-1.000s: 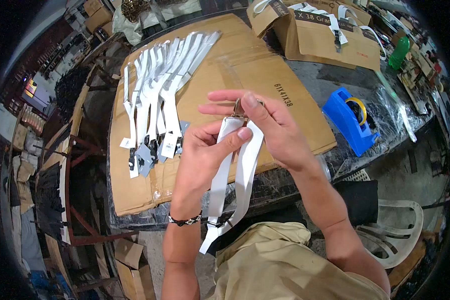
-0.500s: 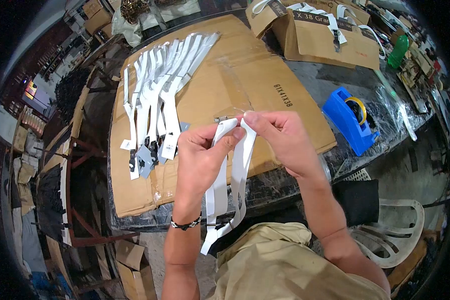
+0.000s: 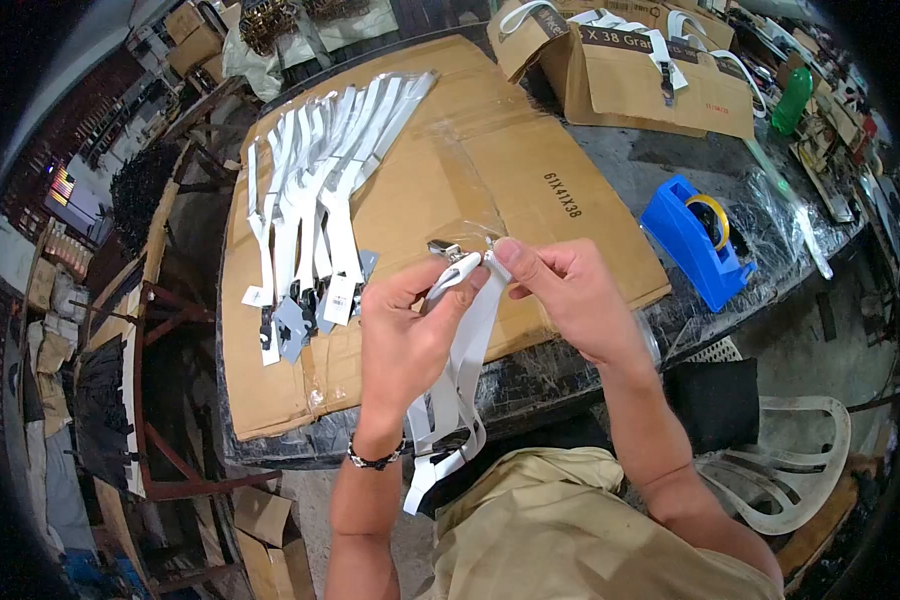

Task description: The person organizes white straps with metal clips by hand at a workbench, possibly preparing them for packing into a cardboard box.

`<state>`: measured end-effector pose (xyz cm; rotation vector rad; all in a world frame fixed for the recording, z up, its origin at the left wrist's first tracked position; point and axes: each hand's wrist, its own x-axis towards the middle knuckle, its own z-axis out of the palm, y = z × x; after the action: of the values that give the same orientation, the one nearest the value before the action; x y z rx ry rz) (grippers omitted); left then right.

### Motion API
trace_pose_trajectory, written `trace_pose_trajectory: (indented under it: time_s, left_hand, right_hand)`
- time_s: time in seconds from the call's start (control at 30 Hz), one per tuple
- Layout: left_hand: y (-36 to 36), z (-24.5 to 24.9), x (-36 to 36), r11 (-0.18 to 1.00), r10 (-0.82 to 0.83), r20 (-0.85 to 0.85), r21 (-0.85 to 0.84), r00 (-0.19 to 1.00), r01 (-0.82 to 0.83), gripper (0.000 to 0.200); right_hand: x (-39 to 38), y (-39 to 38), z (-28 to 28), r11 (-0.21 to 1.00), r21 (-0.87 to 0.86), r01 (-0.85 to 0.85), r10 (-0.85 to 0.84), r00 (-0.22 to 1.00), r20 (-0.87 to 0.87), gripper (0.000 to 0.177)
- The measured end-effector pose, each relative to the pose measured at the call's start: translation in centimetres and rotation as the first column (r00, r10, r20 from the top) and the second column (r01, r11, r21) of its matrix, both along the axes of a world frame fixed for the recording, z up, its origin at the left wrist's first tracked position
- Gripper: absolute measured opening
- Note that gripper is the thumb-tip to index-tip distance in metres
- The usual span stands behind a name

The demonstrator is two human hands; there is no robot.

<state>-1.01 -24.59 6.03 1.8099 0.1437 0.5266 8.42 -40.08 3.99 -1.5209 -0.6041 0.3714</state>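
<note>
A person held a white strap (image 3: 467, 350) in both hands over the near part of a cardboard sheet (image 3: 505, 170) on a dark table (image 3: 675, 165). The left hand (image 3: 407, 335), its fingers curled and its thumb pressed on top, gripped one folded end, with a metal clip (image 3: 442, 248) just beyond the fingertips. The right hand (image 3: 575, 300) pinched the other end between thumb and curled forefinger, close beside the left thumb. Between the hands the strap hung in two lengths past the table's near edge, meeting at a dark fitting (image 3: 438, 457) above the person's tan clothing (image 3: 550, 530). A black-and-white bracelet (image 3: 375, 460) circled the left wrist.

To the left on the cardboard, more white straps (image 3: 292, 205) lay side by side, fanned toward the far edge, with tags (image 3: 339, 298) and dark clips (image 3: 267, 322) gathered at their near ends. The cardboard bore the print "61X41X38." To its right stood a blue tape dispenser (image 3: 685, 240) with a yellow ring. Behind it, an open box (image 3: 660, 95) held further white bands, one draped over the front with its clip hanging. A green bottle (image 3: 793, 100) stood beyond the box's right side, and a pale chair (image 3: 820, 465) was on the floor at right.
</note>
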Motion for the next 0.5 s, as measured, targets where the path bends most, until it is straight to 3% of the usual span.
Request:
trace_pose_trajectory:
  time_s: [0.17,0.27,0.37,0.5]
  left_hand:
    - [-0.1,-0.5,0.1,0.997,-0.001,0.070,0.079,0.998,-0.004,0.011]
    - [-0.3,-0.3,0.1,0.988,0.017,-0.002,0.153,1.000,-0.017,0.011]
    - [-0.2,-0.7,0.2,0.966,0.031,-0.048,0.259,0.998,-0.018,0.014]
    - [-1.0,-0.9,1.1,0.996,-0.030,0.112,0.083,0.993,0.021,0.021]
  right_hand:
    - [-0.6,0.6,-0.1,0.995,0.095,0.002,0.001,0.999,-0.036,0.049]
    - [-0.2,0.4,-0.9,0.999,-0.026,0.021,-0.020,0.999,0.045,0.047]
    - [-0.1,0.8,-1.3,0.999,0.042,0.032,-0.037,0.992,0.118,0.040]
    - [0.0,1.3,-1.2,0.979,0.202,0.038,-0.074,0.982,0.174,0.029]
